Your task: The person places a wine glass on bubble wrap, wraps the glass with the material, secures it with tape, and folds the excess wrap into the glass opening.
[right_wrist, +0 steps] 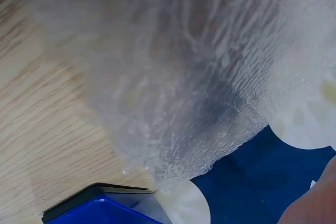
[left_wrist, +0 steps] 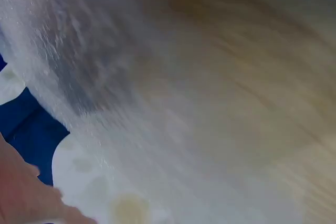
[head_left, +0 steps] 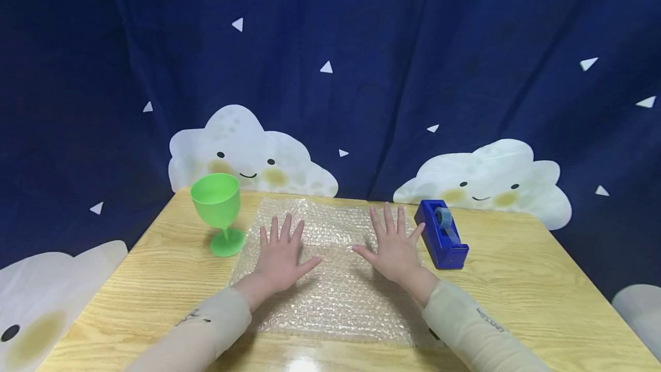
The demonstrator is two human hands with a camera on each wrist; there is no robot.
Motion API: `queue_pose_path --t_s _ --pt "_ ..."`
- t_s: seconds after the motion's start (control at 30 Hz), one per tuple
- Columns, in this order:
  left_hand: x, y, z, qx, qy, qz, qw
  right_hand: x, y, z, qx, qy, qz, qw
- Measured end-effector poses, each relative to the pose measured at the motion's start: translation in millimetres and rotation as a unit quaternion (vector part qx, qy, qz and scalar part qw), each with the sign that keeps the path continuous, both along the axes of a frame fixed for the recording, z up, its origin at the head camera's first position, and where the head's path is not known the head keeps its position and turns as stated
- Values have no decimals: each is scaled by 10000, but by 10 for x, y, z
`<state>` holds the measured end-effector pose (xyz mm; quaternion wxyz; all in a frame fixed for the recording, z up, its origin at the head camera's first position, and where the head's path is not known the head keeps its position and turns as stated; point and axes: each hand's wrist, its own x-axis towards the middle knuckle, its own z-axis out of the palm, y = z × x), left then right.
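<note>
Your sleeves (head_left: 175, 346) are pale cream, with greyish-cream cuffs (head_left: 227, 314) carrying small dark script-like marks (head_left: 489, 320); your left hand (head_left: 279, 260) and right hand (head_left: 396, 256) are bare.

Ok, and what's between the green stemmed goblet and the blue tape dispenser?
In the head view, a clear, rectangular bubble wrap sheet lies between them, with the left hand and right hand over it, fingers spread.

Bubble wrap (head_left: 333, 286) is clear; goblet (head_left: 219, 208) green; dispenser (head_left: 438, 240) blue.

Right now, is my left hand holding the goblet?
No, your left hand is spread over the bubble wrap, apart from the goblet.
</note>
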<state>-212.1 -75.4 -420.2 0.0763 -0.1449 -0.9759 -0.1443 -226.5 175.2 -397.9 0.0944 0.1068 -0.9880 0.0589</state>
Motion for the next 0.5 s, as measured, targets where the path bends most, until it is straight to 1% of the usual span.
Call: queue_pose_path --t_s 0.13,0.2,0.27,0.33,0.5 --pt "80 -205 55 19 120 -33 9999 11 12 12 36 -15 -1 10000" --pt "111 -312 83 62 120 -24 9999 11 21 13 33 -26 -16 10000" --pt "135 -424 109 127 46 26 9999 7 29 9 13 -55 -31 10000" --pt "150 -529 135 289 -67 100 9995 2 38 2 -29 -35 -34 10000" --pt "161 -786 179 388 -109 357 9986 3 54 -7 -71 -46 -31 10000"
